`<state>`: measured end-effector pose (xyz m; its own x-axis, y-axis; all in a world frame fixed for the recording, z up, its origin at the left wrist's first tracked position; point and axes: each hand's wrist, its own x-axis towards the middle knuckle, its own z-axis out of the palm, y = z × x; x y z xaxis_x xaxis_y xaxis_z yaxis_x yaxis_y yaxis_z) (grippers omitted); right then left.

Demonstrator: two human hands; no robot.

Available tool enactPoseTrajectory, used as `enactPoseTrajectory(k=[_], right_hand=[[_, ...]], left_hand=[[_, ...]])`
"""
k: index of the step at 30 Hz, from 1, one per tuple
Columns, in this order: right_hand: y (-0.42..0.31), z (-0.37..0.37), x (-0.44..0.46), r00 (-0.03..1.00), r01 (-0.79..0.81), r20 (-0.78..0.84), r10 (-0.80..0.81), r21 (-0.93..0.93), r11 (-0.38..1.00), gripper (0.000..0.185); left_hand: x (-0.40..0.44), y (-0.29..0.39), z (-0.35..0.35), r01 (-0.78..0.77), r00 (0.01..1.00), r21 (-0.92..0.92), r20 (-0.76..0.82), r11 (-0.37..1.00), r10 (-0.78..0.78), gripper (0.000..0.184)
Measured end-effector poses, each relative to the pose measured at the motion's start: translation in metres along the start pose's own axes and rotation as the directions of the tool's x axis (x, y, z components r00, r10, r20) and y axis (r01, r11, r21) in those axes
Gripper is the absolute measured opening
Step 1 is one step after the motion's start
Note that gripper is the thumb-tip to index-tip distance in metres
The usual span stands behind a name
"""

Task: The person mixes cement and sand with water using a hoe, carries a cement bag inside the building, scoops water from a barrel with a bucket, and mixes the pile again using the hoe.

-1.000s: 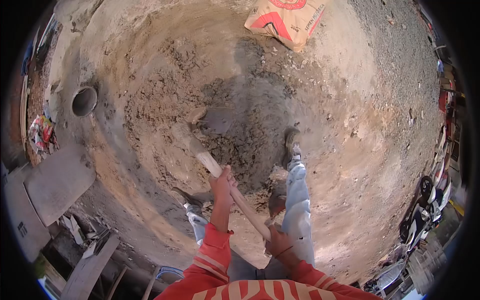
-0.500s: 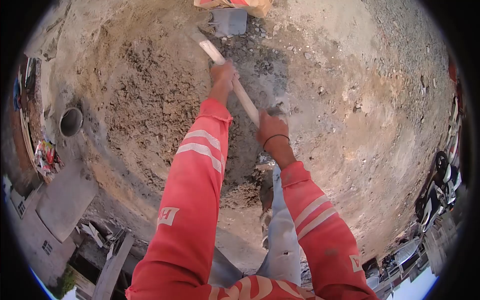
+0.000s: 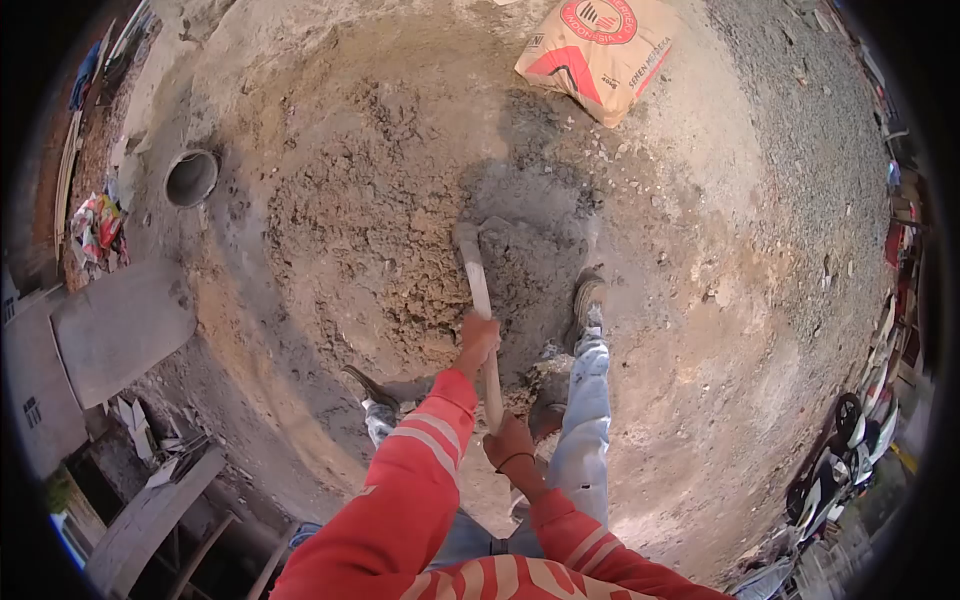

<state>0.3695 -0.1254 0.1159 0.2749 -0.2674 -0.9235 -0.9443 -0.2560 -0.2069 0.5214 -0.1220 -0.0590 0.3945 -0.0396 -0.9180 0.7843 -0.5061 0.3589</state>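
You have both hands on the hoe (image 3: 480,290): your left hand (image 3: 478,336) is wrapped around the middle of the pale wooden handle, and your right hand (image 3: 508,443), with a dark band (image 3: 516,462) at its wrist, is closed around the handle nearer your body. The hoe slants away from you, its head (image 3: 466,238) down in the lumpy grey-brown mix (image 3: 385,215) spread on the ground ahead of your legs. The blade seems to lie under wet material on the right of the handle, though the mix hides too much of it to be sure. Judge the handle stiff and fairly light by itself, with most of the weight out at the head, and more when the blade is loaded. The mix looks dense, soft and sticky, so it likely drags on the metal. Bare wood is probably sound to grip but could turn slippery if wet paste gets on it; two well-spaced holds, like the ones you have, look right, with the front one taking the load and the rear one steering. By count, there are two hands on one hoe, one spread of mix, one printed paper sack (image 3: 602,62) beyond it to the right, and one round grey container (image 3: 192,180) well apart on the left.
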Motion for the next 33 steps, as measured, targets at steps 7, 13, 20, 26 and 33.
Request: enactPoseTrajectory(k=[7, 13, 20, 26, 33], right_hand=[[0.046, 0.049, -0.165, 0.986, -0.034, 0.158, 0.052, -0.116, 0.993, 0.048], [0.022, 0.068, -0.164, 0.961, 0.275, 0.132, -0.245, -0.329, 0.904, 0.047], [-0.240, 0.114, 0.034, 0.614, 0.716, -0.138, -0.777, -0.318, 0.622, 0.044], [-0.304, 0.169, 0.145, 0.752, 0.640, -0.057, -0.657, -0.174, 0.748, 0.039], [-0.204, 0.146, 0.060, 0.869, 0.467, -0.025, -0.494, -0.285, 0.837, 0.040]], left_hand=[[-0.182, -0.091, -0.080, 0.052, 0.987, -0.162, -0.145, 0.985, -0.075, 0.036], [-0.199, -0.078, -0.159, -0.234, 0.889, -0.284, -0.449, 0.930, 0.087, 0.035], [-0.121, 0.132, -0.359, -0.709, 0.511, 0.003, -0.687, 0.705, 0.517, 0.057], [0.047, 0.112, -0.375, -0.485, 0.520, 0.264, -0.679, 0.834, 0.518, 0.052], [0.074, 0.041, -0.330, -0.344, 0.707, 0.060, -0.640, 0.937, 0.301, 0.044]])
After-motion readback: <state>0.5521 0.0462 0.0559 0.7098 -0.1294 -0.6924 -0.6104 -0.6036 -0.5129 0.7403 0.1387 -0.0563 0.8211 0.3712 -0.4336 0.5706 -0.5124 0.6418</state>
